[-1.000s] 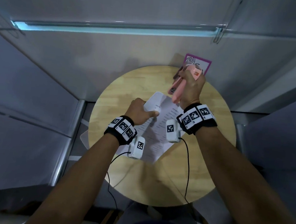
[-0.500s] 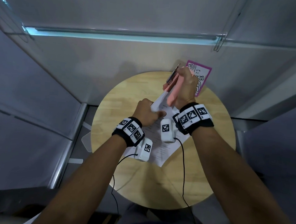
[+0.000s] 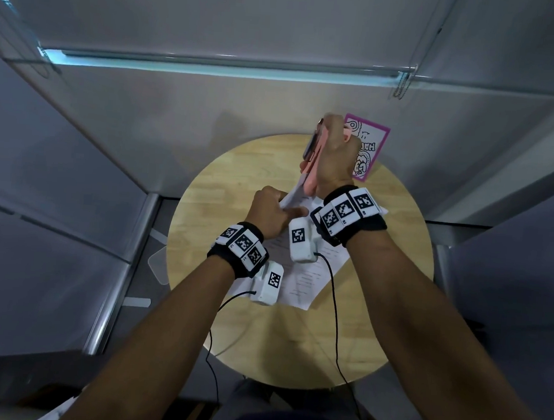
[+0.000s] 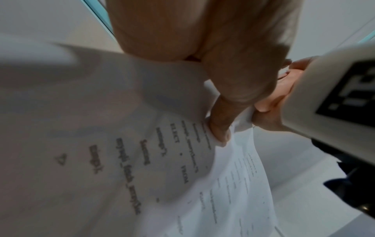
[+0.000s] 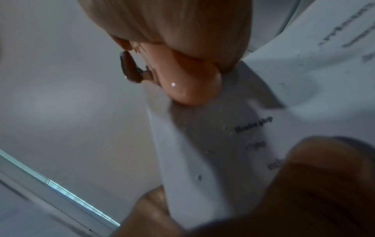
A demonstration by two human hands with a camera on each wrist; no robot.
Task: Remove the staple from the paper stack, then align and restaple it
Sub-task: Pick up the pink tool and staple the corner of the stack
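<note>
A white printed paper stack (image 3: 310, 277) lies on the round wooden table (image 3: 238, 174), with its far corner lifted. My left hand (image 3: 284, 207) pinches that corner; in the left wrist view the thumb (image 4: 221, 128) presses on the curled paper stack (image 4: 142, 144). My right hand (image 3: 331, 141) grips a pink stapler (image 3: 310, 176) held nearly upright, its lower end at the raised corner. From the right wrist, the stapler's (image 5: 188, 83) rounded end touches the sheet's (image 5: 202, 144) edge, just above the left hand (image 5: 304, 184). No staple can be made out.
A pink-bordered card (image 3: 370, 144) lies at the table's far right edge, behind my right hand. Grey partition walls close in behind and on both sides. Black cables hang from the wrist cameras over the near half of the table.
My left hand has lifted the paper's far corner off the table. My right hand has tilted the stapler upright and brought its lower end to that corner.
</note>
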